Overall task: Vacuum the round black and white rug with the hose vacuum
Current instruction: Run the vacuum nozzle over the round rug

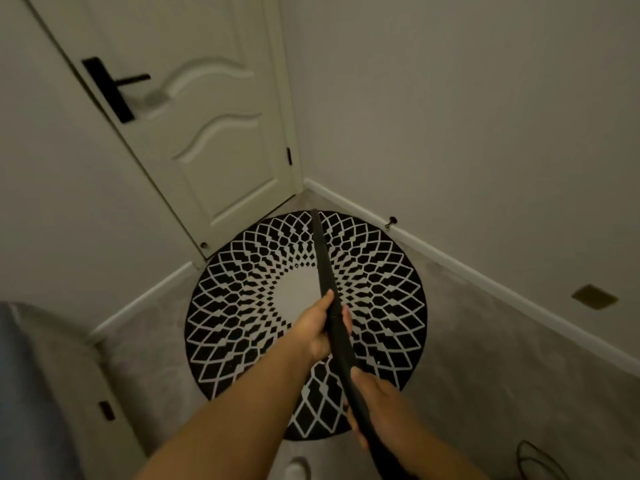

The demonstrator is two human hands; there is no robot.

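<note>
rug: round, black and white, flat on the floor in the corner just in front of the door
hose: tip at the rug's far edge, beside the door
left hand: fingers wrapped round the hose, over the rug's middle
right hand: fingers curled round the hose, over the rug's near edge
risk: suction may lift or bunch the thin rug; a long push could knock the tip into the door or baseboard

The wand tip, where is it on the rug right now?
In the head view the vacuum wand tip sits at the far edge of the round rug, near the closed door and the corner of the room.
</note>
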